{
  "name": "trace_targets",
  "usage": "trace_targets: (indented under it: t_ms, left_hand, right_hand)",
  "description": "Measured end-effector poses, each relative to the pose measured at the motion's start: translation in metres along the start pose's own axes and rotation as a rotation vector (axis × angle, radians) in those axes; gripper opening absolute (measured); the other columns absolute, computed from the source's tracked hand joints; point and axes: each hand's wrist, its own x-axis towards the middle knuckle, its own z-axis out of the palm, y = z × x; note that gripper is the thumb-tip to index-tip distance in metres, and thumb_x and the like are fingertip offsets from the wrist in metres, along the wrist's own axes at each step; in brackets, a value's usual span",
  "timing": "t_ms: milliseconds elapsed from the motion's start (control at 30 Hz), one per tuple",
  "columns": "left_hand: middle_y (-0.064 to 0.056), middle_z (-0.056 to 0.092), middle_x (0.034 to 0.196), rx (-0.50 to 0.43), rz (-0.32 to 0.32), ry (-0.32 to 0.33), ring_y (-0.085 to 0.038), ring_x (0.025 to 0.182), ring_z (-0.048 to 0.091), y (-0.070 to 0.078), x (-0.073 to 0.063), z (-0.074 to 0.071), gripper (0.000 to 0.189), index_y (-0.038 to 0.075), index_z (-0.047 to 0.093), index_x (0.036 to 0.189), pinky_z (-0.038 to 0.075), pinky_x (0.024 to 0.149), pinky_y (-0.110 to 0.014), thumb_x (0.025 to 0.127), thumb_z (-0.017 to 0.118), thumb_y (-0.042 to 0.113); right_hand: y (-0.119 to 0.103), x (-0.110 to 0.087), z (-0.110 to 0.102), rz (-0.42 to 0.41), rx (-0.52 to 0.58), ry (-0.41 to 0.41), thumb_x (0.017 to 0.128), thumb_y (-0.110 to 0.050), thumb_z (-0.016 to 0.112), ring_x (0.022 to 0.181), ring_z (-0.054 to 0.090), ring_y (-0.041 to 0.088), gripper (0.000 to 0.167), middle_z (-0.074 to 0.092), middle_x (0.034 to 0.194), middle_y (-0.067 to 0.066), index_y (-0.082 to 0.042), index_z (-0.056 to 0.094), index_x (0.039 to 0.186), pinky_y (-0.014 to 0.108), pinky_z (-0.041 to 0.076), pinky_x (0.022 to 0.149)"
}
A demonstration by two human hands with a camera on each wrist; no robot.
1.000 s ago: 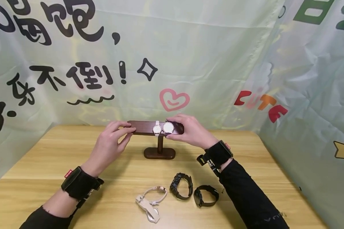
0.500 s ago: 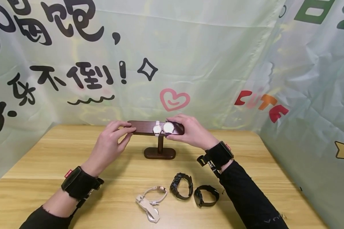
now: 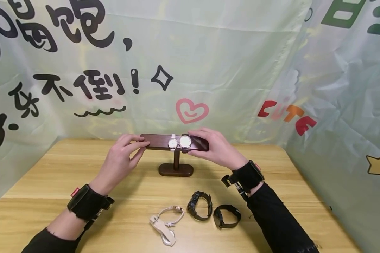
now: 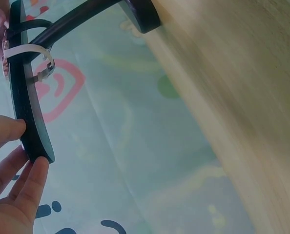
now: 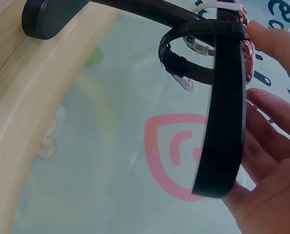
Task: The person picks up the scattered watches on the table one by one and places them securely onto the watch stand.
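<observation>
A dark wooden watch stand (image 3: 158,141) stands upright at the back of the table. Its crossbar carries a watch with a white strap (image 3: 173,143) and, beside it, a larger dark-strapped watch (image 3: 185,141). My left hand (image 3: 121,153) pinches the bar's left end between fingers and thumb, as the left wrist view also shows. Around the bar's right end is my right hand (image 3: 218,147), fingers and thumb spread above and below it, fingertips just right of the larger watch. In the right wrist view its black strap (image 5: 203,29) loops round the bar.
Nearer on the table (image 3: 120,218) lie a pale-strapped watch (image 3: 161,228), a chunky black watch (image 3: 194,205) and a slim black watch (image 3: 227,216). A printed cloth (image 3: 234,70) hangs close behind the table and along its right side.
My right hand has slid a little to the right along the bar, off the larger watch, showing more of the bar's end. My left hand has stayed in place.
</observation>
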Motion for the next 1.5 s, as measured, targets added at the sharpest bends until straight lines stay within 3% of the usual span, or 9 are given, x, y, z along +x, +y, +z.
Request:
trace_targets:
  t_ms: [433, 567, 700, 867, 1133, 1300, 1500]
  left_hand:
    - [-0.016, 0.075, 0.117, 0.011, 0.009, 0.001, -0.034, 0.107, 0.069, 0.0, 0.0, 0.001, 0.026, 0.004, 0.083, 0.112, 0.063, 0.088, -0.047, 0.087, 0.085, -0.004]
    - [-0.016, 0.075, 0.117, 0.015, 0.004, 0.001, -0.034, 0.107, 0.068, 0.001, -0.001, 0.001, 0.025, 0.003, 0.082, 0.112, 0.063, 0.086, -0.046, 0.088, 0.084, -0.004]
    - [-0.016, 0.075, 0.118, 0.017, -0.003, -0.003, -0.034, 0.108, 0.068, 0.002, -0.001, 0.001, 0.025, 0.003, 0.082, 0.113, 0.062, 0.087, -0.047, 0.088, 0.085, -0.002]
    - [-0.017, 0.074, 0.119, 0.021, -0.011, -0.01, -0.035, 0.108, 0.067, 0.003, -0.001, 0.001, 0.025, 0.003, 0.081, 0.113, 0.062, 0.088, -0.049, 0.088, 0.084, -0.001]
    - [-0.012, 0.074, 0.113, 0.024, 0.016, -0.001, -0.031, 0.103, 0.067, 0.007, 0.0, -0.003, 0.026, 0.005, 0.081, 0.113, 0.061, 0.087, -0.047, 0.087, 0.085, 0.0]
    - [-0.008, 0.076, 0.105, 0.011, 0.103, 0.041, -0.024, 0.096, 0.069, 0.013, 0.003, -0.007, 0.028, 0.008, 0.081, 0.111, 0.062, 0.079, -0.039, 0.085, 0.085, -0.001]
    - [-0.002, 0.078, 0.098, -0.092, 0.193, 0.03, -0.016, 0.089, 0.071, 0.026, 0.005, -0.008, 0.025, 0.01, 0.081, 0.109, 0.062, 0.079, -0.031, 0.086, 0.084, 0.002]
  right_hand:
    - [-0.003, -0.024, -0.01, -0.034, -0.023, 0.04, 0.096, -0.028, 0.083, 0.118, 0.068, 0.018, 0.054, 0.068, 0.139, 0.004, -0.013, 0.067, 0.146, 0.038, 0.061, 0.098]
    - [-0.006, -0.032, -0.013, -0.06, -0.027, 0.047, 0.097, -0.028, 0.082, 0.115, 0.068, 0.016, 0.052, 0.068, 0.139, 0.002, -0.014, 0.067, 0.146, 0.03, 0.058, 0.084]
    - [-0.012, -0.042, -0.015, -0.077, -0.026, 0.051, 0.097, -0.026, 0.082, 0.102, 0.07, 0.015, 0.048, 0.07, 0.135, 0.002, -0.013, 0.07, 0.142, 0.024, 0.054, 0.069]
    - [-0.019, -0.052, -0.017, -0.083, -0.067, 0.031, 0.096, -0.024, 0.083, 0.093, 0.068, 0.008, 0.04, 0.074, 0.121, -0.002, -0.013, 0.076, 0.134, 0.022, 0.054, 0.068]
    - [-0.023, -0.058, -0.015, -0.08, -0.065, -0.108, 0.097, -0.02, 0.082, 0.085, 0.067, -0.001, 0.027, 0.075, 0.095, -0.012, -0.013, 0.08, 0.123, 0.019, 0.056, 0.069]
    - [-0.02, -0.06, -0.009, -0.034, -0.015, -0.225, 0.097, -0.018, 0.082, 0.084, 0.069, -0.001, 0.026, 0.079, 0.098, -0.01, -0.012, 0.08, 0.122, 0.018, 0.059, 0.07]
    - [-0.014, -0.062, 0.003, 0.129, 0.045, -0.414, 0.097, -0.02, 0.081, 0.094, 0.071, 0.005, 0.03, 0.08, 0.108, 0.001, -0.007, 0.078, 0.124, 0.031, 0.065, 0.088]
